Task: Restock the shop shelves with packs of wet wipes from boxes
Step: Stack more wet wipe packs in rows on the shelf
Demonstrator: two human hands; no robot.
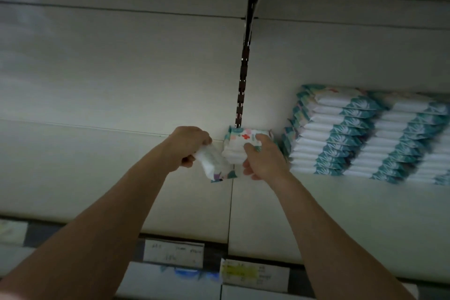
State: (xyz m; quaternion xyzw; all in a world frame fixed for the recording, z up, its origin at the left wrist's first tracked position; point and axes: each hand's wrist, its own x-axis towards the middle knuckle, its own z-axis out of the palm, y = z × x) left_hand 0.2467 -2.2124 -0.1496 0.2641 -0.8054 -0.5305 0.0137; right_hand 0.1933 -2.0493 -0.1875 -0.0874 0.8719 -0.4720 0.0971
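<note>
While the left grip (186, 147) grasps a tilted wet-wipe pack (214, 165) over the shelf (341, 214), the right grip (263, 161) grasps a short stack of packs (239, 143) standing on it, below the slotted upright (243, 80) and beside taller stacks (365, 134) at right.

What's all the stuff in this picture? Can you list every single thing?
single pack: one, white with coloured print, held just left of the small stack.
small stack of packs: a few, exact count unclear, white with a red cross on top, on the shelf below the rail.
tall stacks of packs: at least two, white and teal, leaning, on the shelf at the right.
shelf: one, white, under the packs.
slotted rail: one, dark, upright at the back.
price labels: at least two, white, one partly yellow, on the shelf's front edge.
left hand: one, grips the single pack.
right hand: one, grips the small stack.
</note>
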